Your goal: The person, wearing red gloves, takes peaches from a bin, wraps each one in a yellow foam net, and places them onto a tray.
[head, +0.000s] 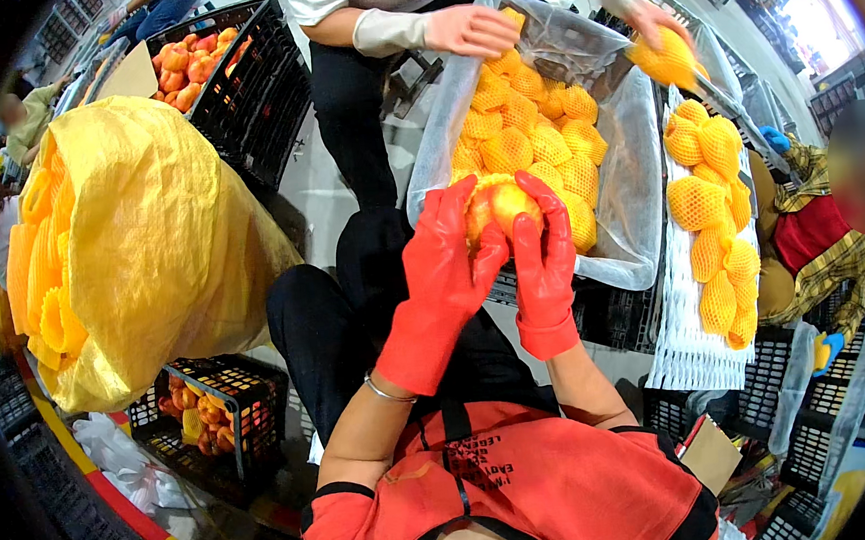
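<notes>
Between my two red-gloved hands is a red-and-yellow fruit (512,203), apparently a peach, partly covered by a yellow foam net. My left hand (446,250) grips its left side, while the fingers of my right hand (547,243) curl around the right. Both are above the near edge of a crate lined with a translucent white sheet (634,188). Net-wrapped fruits (507,148) are piled inside that crate. The fruit's underside is hidden.
Left stands a yellow woven sack (151,229) of foam nets (33,245). Black crates (259,101) (240,426) hold bare fruit. Opposite, a co-worker's gloved hand (472,32) touches the pile; the other (652,21) carries wrapped fruit. More wrapped fruits lie on white foam netting (699,368) at right.
</notes>
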